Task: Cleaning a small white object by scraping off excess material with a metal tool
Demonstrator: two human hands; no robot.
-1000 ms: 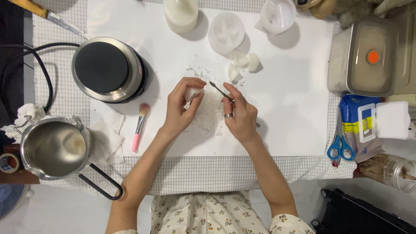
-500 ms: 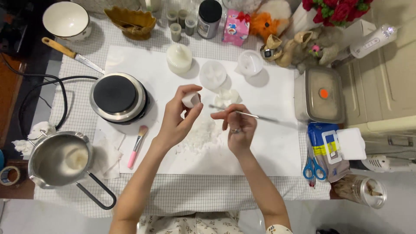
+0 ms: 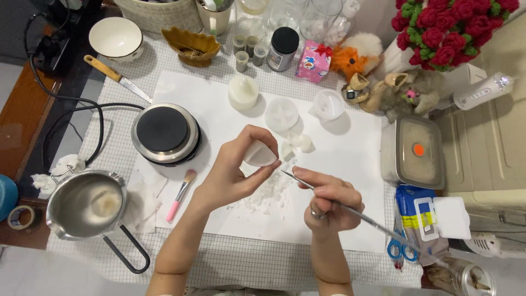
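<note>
My left hand (image 3: 233, 170) holds a small white wax piece (image 3: 259, 154) lifted above the white sheet (image 3: 219, 104). My right hand (image 3: 329, 200) grips a thin metal tool (image 3: 350, 208) like a pen, its tip pointing at the wax piece from the right, just short of it. A pile of white wax shavings (image 3: 267, 195) lies on the sheet under both hands.
A round electric hot plate (image 3: 164, 131) and a steel pot (image 3: 85, 205) stand at left, with a pink brush (image 3: 181, 194) between them. White moulds (image 3: 281, 114) sit behind the hands. A metal lidded box (image 3: 416, 153) and blue scissors (image 3: 400, 249) are at right.
The camera tilted upward, showing more of the back of the table. My left hand raised the wax piece, and the tool's tip now points toward it.
</note>
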